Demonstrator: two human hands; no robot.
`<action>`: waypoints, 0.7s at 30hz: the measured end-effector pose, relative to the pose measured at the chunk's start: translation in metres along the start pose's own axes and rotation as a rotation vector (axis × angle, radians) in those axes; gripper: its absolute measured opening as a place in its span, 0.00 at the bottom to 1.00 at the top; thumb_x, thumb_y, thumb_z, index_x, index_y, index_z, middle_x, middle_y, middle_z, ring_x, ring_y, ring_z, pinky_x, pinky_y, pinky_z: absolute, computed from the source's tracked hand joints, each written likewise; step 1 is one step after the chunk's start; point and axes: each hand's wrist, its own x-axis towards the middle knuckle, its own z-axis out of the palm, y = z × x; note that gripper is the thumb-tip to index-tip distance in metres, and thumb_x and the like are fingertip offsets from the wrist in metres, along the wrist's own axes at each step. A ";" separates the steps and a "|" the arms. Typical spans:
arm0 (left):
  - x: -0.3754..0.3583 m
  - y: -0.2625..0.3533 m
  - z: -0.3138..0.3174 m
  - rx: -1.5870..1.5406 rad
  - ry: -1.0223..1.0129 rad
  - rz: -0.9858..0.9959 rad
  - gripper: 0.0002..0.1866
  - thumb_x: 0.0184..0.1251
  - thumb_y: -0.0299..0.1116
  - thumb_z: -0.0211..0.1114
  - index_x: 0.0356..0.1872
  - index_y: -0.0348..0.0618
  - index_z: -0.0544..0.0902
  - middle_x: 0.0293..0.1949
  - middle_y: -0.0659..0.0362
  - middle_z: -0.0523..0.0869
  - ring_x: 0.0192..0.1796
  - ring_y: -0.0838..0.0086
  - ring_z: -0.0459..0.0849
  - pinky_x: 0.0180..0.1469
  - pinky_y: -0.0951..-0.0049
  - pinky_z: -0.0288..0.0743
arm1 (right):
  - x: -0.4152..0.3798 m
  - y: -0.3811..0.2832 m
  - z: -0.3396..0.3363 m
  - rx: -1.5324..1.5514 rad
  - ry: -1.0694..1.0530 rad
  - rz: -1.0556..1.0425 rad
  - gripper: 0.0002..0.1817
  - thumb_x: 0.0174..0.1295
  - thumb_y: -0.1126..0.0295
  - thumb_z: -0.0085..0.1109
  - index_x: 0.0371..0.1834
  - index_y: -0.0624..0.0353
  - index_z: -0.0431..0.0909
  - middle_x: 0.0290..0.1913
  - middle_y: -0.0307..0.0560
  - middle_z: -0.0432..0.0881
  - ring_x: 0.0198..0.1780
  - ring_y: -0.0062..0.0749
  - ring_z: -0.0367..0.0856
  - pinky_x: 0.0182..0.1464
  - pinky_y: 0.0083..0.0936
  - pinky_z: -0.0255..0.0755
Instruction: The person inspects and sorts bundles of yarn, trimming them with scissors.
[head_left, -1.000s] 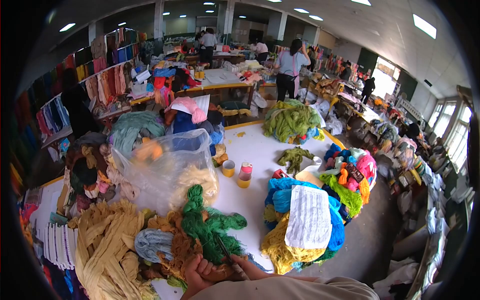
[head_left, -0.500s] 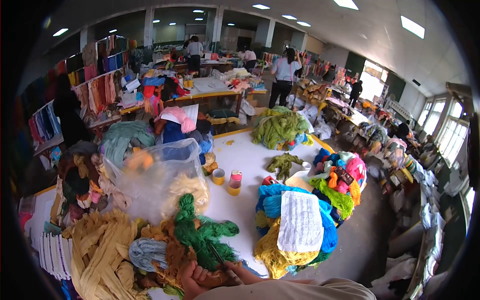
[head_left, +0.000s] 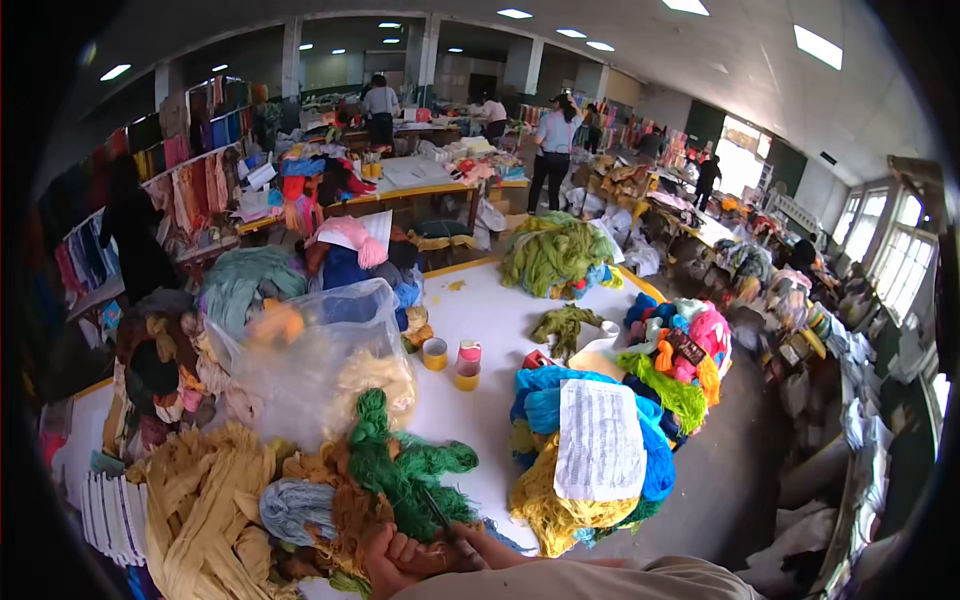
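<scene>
Your left hand fingers close on brown yarn at the bench edge; your right hand grips dark scissors. The printed sheet is unreadable.

The printed sheet on the yarn is too small to read.

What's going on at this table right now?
A person sits at a white table piled with bundles of coloured yarn. Both hands are at the near edge: the left hand grips brown yarn, and the right hand holds a thin dark tool pointed into the green yarn. A printed sheet lies on blue yarn to the right. A clear plastic bag sits behind. Other people work at tables farther back.
</scene>
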 end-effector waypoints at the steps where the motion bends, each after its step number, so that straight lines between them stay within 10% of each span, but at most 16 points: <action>1: 0.000 0.000 0.001 0.001 -0.002 0.000 0.08 0.76 0.41 0.58 0.37 0.52 0.78 0.18 0.72 0.61 0.23 0.81 0.63 0.39 0.68 0.71 | 0.001 0.002 -0.004 0.010 -0.021 0.015 0.21 0.76 0.68 0.49 0.70 0.60 0.65 0.62 0.46 0.76 0.64 0.29 0.73 0.66 0.27 0.66; 21: -0.002 -0.004 0.006 -0.039 0.083 0.038 0.06 0.74 0.38 0.58 0.37 0.50 0.79 0.18 0.71 0.65 0.23 0.80 0.68 0.38 0.68 0.73 | 0.003 -0.005 -0.002 0.116 -0.048 0.135 0.21 0.76 0.69 0.47 0.70 0.59 0.64 0.60 0.44 0.75 0.61 0.26 0.74 0.64 0.22 0.66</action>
